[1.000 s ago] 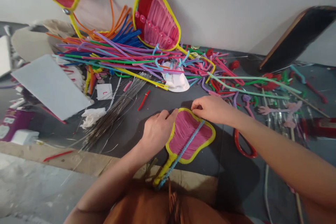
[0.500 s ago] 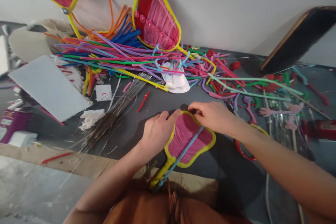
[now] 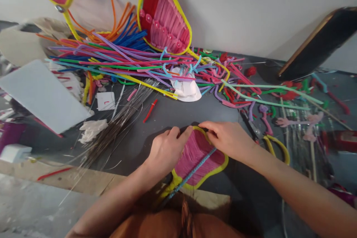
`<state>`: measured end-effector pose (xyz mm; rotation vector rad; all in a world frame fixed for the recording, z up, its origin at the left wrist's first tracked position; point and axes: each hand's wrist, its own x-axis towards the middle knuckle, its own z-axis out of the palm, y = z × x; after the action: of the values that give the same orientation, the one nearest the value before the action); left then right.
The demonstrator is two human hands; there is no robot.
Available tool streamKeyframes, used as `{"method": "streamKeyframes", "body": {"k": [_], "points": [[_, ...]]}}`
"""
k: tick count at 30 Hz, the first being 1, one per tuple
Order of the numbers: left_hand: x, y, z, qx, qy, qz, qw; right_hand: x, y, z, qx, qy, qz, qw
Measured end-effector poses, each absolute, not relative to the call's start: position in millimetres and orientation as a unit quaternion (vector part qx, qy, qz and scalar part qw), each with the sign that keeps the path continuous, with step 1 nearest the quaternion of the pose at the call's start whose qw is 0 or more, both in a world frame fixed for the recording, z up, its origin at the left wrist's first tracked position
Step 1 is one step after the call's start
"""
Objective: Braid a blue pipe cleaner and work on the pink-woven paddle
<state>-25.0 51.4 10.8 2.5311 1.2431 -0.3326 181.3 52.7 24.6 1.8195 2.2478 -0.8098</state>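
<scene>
Pink paddle [image 3: 192, 152], lower centre: right hand [image 3: 227, 139] is pinching its top edge; left hand [image 3: 167, 148] — half-curled, grip unclear — is touching its side.

Dim light greys the wall [image 3: 237, 7] at one o'clock; soft shadow darkens the desk [image 3: 242, 197] near five (fine detail smears slightly).

And there it is, on the small white square card [image 3: 105, 101]: a single red mark [image 3: 106, 103], shaped like a capital L, though from where I stand I can't swear it's a letter.
</scene>
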Motion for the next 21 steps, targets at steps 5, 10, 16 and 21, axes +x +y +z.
{"method": "streamKeyframes", "body": {"k": [5, 10, 16, 21], "points": [[-26, 47, 4, 0.891, 0.431, -0.076, 0.122, 177, 42, 24, 0.603, 0.757, -0.230, 0.099], [-25, 45, 4, 0.890, 0.434, -0.062, 0.122, 171, 34, 27, 0.599, 0.764, -0.207, 0.124], [-22, 45, 8, 0.886, 0.438, -0.091, 0.118, 170, 32, 24, 0.622, 0.745, -0.217, 0.106], [-23, 44, 13, 0.878, 0.443, -0.114, 0.141, 163, 27, 24, 0.648, 0.728, -0.197, 0.111]]}}
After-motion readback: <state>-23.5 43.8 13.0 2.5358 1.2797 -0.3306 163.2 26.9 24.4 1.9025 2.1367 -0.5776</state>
